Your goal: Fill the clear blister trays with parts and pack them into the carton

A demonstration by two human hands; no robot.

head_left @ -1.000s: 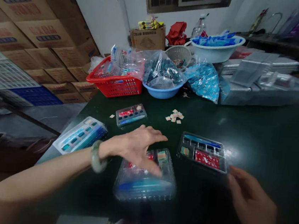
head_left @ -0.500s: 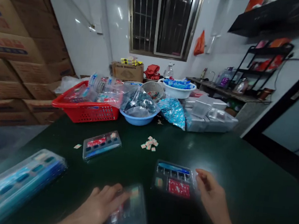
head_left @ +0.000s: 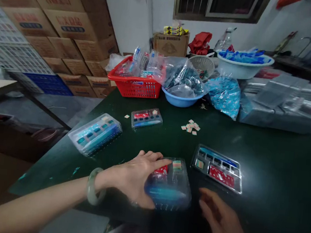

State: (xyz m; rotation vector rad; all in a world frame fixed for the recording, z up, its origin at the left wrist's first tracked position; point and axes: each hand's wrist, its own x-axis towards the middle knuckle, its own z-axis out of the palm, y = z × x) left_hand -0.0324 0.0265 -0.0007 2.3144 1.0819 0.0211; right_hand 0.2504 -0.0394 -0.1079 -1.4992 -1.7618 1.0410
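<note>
My left hand [head_left: 135, 175], with a pale green bangle at the wrist, lies with fingers stretched over the left side of a stack of clear plastic trays [head_left: 171, 186] holding blue pens and red cards. My right hand [head_left: 218, 217] hovers just right of that stack, fingers loosely apart and holding nothing. An open filled tray [head_left: 218, 168] sits beyond my right hand. A second stack of trays [head_left: 95, 133] lies at the table's left edge. A single filled tray [head_left: 147, 118] and a small heap of tiny square pieces [head_left: 190, 126] lie farther back.
The dark green table [head_left: 265, 150] carries a red basket [head_left: 136, 85], a blue bowl [head_left: 181, 97] with plastic bags, a blue patterned bag [head_left: 224, 94], a white basin [head_left: 243, 64] of blue pens and clear tray stacks [head_left: 284, 104]. Cardboard boxes [head_left: 51, 20] are stacked left.
The view swung up to the window and back down. My left hand stayed on the tray stack. My right hand drew back from the open tray toward the stack's right side.
</note>
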